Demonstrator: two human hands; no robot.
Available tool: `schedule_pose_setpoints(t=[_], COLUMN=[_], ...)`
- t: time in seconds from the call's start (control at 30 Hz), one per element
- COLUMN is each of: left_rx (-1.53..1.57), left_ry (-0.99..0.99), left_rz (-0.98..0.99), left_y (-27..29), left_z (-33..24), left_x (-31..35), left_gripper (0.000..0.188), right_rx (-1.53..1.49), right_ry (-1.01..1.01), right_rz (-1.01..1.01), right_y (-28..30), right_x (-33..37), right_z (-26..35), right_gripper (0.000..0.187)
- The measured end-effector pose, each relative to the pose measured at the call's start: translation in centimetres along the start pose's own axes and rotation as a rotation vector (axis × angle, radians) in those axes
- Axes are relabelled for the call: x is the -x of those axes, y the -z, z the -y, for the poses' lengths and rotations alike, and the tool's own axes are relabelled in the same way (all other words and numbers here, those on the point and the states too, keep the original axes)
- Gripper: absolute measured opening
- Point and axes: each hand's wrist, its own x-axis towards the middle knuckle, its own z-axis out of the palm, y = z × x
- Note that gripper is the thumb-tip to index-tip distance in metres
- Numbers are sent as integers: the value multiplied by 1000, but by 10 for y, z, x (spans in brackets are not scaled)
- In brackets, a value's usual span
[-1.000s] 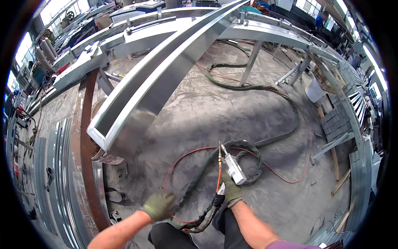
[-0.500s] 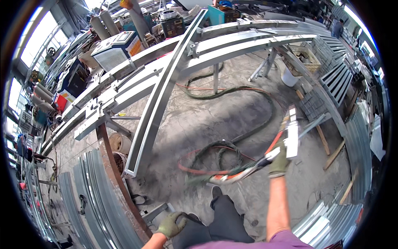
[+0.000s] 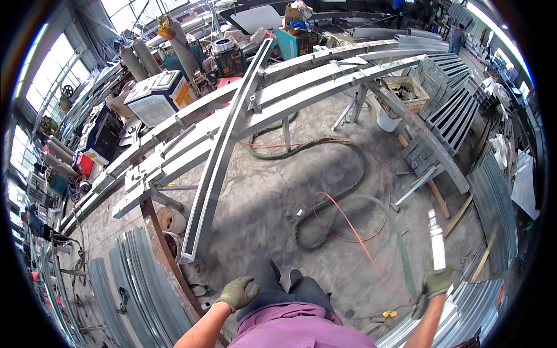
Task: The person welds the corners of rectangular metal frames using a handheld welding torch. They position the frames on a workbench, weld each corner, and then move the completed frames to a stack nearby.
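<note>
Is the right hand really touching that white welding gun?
Touching. The head view shows the gloved right hand closed around the lower end of the white welding gun, with no gap between glove and gun.

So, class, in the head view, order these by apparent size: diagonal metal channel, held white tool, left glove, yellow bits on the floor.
1. Diagonal metal channel
2. White tool and left glove: too alike to rank
3. Yellow bits

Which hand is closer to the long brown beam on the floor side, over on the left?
Left. The left hand is just right of the brown beam in the picture. The right hand, holding the white tool, is much farther off, beyond the legs.
</note>
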Motion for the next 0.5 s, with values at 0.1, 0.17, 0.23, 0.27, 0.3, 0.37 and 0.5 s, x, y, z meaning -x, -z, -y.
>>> schedule_pose_setpoints(t=[0.1,0.17,0.23,0.27,0.3,0.37,0.5], left_rx=[-27,-31,-23,-21,-33,-5,82], left_ry=[8,13,48,65,74,93,108], left_rz=[45,78,125,150,144,99,25], left_y=[13,24,41,50,57,72,103], left_z=[0,1,2,4,9,18,40], left_x=[-17,-32,-52,-63,-73,-98,-166], left_gripper=[66,66,66,66,66,68,78], right_rx=[-7,-229,-357,-414,-399,-277,-244], right_ry=[44,148,202,198,238,156,-87], right_rz=[207,365,454,500,482,545,478], right_y=[-54,-75,-109,-127,-149,-172,-226], right_x=[24,29,24,20,16,3,-14], right_z=[64,123,146,153,159,183,204], right_gripper=[46,42,39,39,36,39,41])
